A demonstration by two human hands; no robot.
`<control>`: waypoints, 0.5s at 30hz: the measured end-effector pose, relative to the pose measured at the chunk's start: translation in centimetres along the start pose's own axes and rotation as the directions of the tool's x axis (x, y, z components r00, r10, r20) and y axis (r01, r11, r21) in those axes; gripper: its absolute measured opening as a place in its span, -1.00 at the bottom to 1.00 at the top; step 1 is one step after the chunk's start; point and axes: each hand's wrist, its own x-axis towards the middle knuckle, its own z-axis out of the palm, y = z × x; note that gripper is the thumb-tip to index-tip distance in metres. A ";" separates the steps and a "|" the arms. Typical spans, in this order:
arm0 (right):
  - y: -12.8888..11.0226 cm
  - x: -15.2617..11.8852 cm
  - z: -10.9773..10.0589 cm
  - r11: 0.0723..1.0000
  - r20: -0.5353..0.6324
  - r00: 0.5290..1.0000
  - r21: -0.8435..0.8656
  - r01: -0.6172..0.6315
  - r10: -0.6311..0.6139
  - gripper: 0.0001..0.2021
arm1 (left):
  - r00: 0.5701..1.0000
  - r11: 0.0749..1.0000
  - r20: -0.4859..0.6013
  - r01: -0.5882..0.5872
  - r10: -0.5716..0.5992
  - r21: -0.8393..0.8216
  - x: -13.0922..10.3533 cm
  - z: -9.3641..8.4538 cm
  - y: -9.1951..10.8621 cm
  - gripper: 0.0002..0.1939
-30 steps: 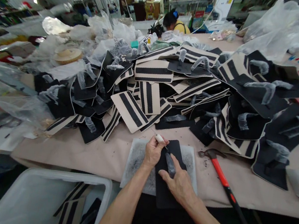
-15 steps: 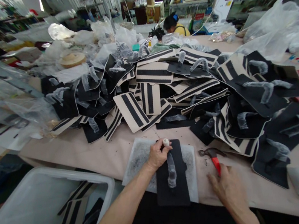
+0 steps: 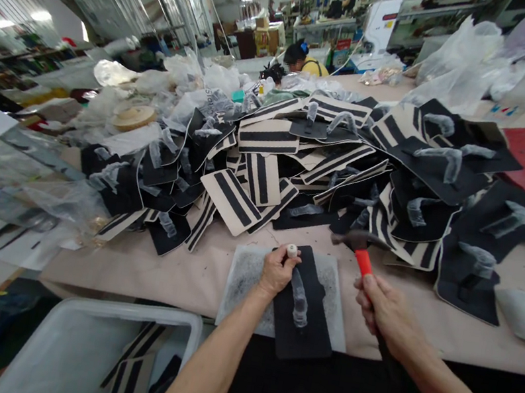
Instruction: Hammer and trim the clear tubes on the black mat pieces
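My left hand point(image 3: 277, 270) is closed around a small upright tool with a round white top point(image 3: 292, 250), perhaps a punch; its lower end is hidden by my fingers. It stands over the far end of a black panel point(image 3: 312, 339), which has a plastic-wrapped handle point(image 3: 299, 296) along its middle. Under the panel is a pale, speckled board point(image 3: 248, 281). To the right, my right hand point(image 3: 386, 314) grips a hammer point(image 3: 363, 261) by its red and black handle. The hammer head is raised to the right of the white top, apart from it.
A large heap of black panels with cream-striped backs point(image 3: 267, 134) covers the table behind. At lower left stands a white plastic bin point(image 3: 65, 318) with several panels inside. Plastic bags point(image 3: 459, 62) lie around the heap. A person in yellow point(image 3: 314, 66) is beyond it.
My right hand has closed around the hammer and lifted it off the table, its head moving left toward the white-topped tool. My left hand has stayed at the same spot on the panel.
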 end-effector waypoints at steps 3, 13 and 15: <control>-3.3 0.5 1.0 0.765 0.028 0.874 -0.470 0.440 -0.486 -0.66 | 0.999 0.999 0.035 0.011 -0.009 -0.040 0.2 -0.2 -0.1 -0.86; -7.5 1.6 2.2 0.225 0.234 0.671 -0.822 0.523 -0.703 -0.66 | 0.998 0.999 0.055 0.026 -0.023 -0.047 0.2 -0.3 -0.4 -0.85; -7.2 1.6 2.1 0.267 0.208 0.671 -0.804 0.532 -0.712 -0.66 | 0.998 0.999 0.057 0.025 -0.024 -0.028 0.2 -0.3 -0.3 -0.85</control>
